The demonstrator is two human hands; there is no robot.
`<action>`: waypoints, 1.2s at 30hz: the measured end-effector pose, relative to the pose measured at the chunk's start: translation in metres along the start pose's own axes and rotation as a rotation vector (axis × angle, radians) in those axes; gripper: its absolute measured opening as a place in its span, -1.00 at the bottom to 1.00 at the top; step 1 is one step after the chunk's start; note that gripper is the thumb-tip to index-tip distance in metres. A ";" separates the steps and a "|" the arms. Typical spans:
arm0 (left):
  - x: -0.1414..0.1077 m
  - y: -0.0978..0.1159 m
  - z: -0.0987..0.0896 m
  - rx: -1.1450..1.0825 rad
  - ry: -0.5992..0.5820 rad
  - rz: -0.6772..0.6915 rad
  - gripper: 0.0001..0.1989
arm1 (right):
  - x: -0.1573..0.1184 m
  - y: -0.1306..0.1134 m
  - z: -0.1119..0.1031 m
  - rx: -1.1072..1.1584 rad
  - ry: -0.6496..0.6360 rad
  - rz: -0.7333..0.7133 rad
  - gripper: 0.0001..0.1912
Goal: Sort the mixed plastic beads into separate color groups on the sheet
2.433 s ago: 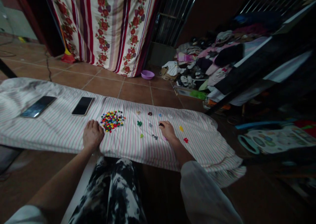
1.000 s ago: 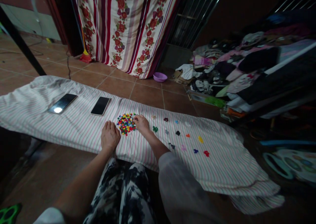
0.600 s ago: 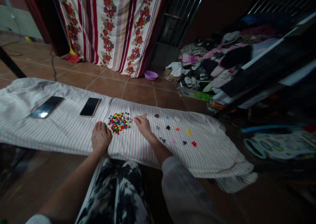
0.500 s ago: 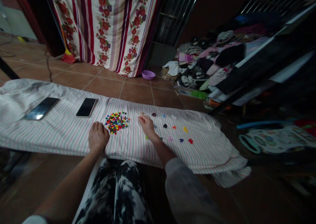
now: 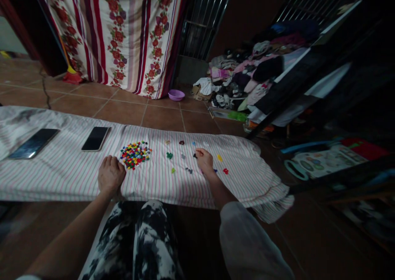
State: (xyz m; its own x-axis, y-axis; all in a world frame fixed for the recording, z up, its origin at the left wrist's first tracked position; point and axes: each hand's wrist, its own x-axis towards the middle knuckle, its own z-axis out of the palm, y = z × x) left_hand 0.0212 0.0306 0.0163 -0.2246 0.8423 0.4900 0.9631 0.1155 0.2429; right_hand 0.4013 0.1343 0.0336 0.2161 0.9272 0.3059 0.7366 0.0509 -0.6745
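A mixed heap of small coloured pieces (image 5: 135, 155) lies on the striped cloth (image 5: 148, 181). My left hand (image 5: 111, 173) rests curled on the cloth at the heap's near left edge; whether it holds anything is hidden. My right hand (image 5: 204, 159) is over the small sorted clusters, fingers pinched at the black pieces (image 5: 195, 155); what lies between the fingertips is too small to tell. Around it are dark green (image 5: 169, 155), brown (image 5: 182, 142), yellow (image 5: 219, 157) and red clusters (image 5: 226, 171). My hand partly covers some clusters.
Two phones, one dark (image 5: 34, 143) and one smaller (image 5: 96, 138), lie on the cloth at the left. Beyond the cloth's far edge are a purple basin (image 5: 176, 95), a floral curtain (image 5: 132, 37) and a heap of clothes (image 5: 240, 76) on the tiled floor.
My right hand has moved right, from the beige cluster at the far row to the black pieces. My left hand stays beside the heap. The whole view has shifted slightly.
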 end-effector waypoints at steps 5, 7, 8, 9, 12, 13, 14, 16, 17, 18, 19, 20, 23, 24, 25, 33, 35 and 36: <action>0.000 0.002 -0.002 0.012 0.004 -0.030 -0.79 | 0.005 0.016 -0.004 -0.118 -0.014 0.095 -0.69; 0.000 0.003 -0.003 0.018 0.002 -0.036 -0.79 | 0.007 0.017 -0.003 -0.179 -0.047 0.124 -0.67; 0.001 0.003 -0.004 0.025 -0.003 -0.033 -0.80 | 0.007 0.016 -0.003 -0.198 -0.058 0.132 -0.67; 0.001 0.003 -0.004 0.035 -0.009 -0.024 -0.80 | 0.008 0.015 -0.002 -0.208 -0.066 0.138 -0.66; 0.002 0.003 -0.005 0.078 -0.026 0.011 -0.79 | 0.009 0.011 0.000 -0.215 -0.087 0.151 -0.64; 0.002 0.003 -0.005 0.087 -0.027 0.017 -0.79 | 0.009 0.010 0.001 -0.218 -0.099 0.151 -0.64; 0.002 0.003 -0.005 0.090 -0.025 0.017 -0.79 | 0.009 0.010 0.001 -0.222 -0.112 0.150 -0.63; 0.002 0.002 -0.004 0.088 -0.016 0.009 -0.79 | 0.009 0.010 0.002 -0.230 -0.134 0.154 -0.61; 0.002 0.001 -0.003 0.089 -0.010 0.007 -0.78 | 0.008 0.010 0.003 -0.231 -0.141 0.160 -0.61; 0.002 0.001 -0.002 0.093 -0.005 0.008 -0.78 | 0.008 0.011 0.003 -0.229 -0.145 0.167 -0.60; 0.001 0.000 -0.001 0.101 0.000 0.011 -0.78 | 0.007 0.011 0.003 -0.222 -0.147 0.173 -0.60; 0.001 0.000 0.001 0.111 0.004 0.015 -0.77 | 0.007 0.012 0.003 -0.212 -0.148 0.178 -0.60; 0.000 -0.002 0.004 0.136 0.029 0.029 -0.75 | 0.005 0.013 0.004 -0.184 -0.147 0.182 -0.58; 0.000 -0.002 0.005 0.137 0.041 0.031 -0.74 | 0.004 0.014 0.005 -0.177 -0.148 0.180 -0.57; 0.000 -0.003 0.005 0.136 0.050 0.034 -0.74 | 0.004 0.015 0.005 -0.170 -0.147 0.177 -0.56; 0.000 -0.003 0.005 0.098 0.040 0.023 -0.78 | 0.001 0.021 0.012 -0.085 -0.107 0.132 -0.55; 0.000 -0.003 0.005 0.088 0.035 0.021 -0.77 | 0.001 0.023 0.013 -0.068 -0.107 0.118 -0.55; 0.000 -0.002 0.004 0.081 0.033 0.020 -0.76 | 0.001 0.025 0.014 -0.057 -0.109 0.114 -0.55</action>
State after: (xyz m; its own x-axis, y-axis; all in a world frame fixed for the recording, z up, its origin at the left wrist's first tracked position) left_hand 0.0196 0.0326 0.0119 -0.2089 0.8270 0.5220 0.9760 0.1426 0.1647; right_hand 0.4107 0.1420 0.0080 0.2322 0.9606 0.1529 0.7471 -0.0755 -0.6604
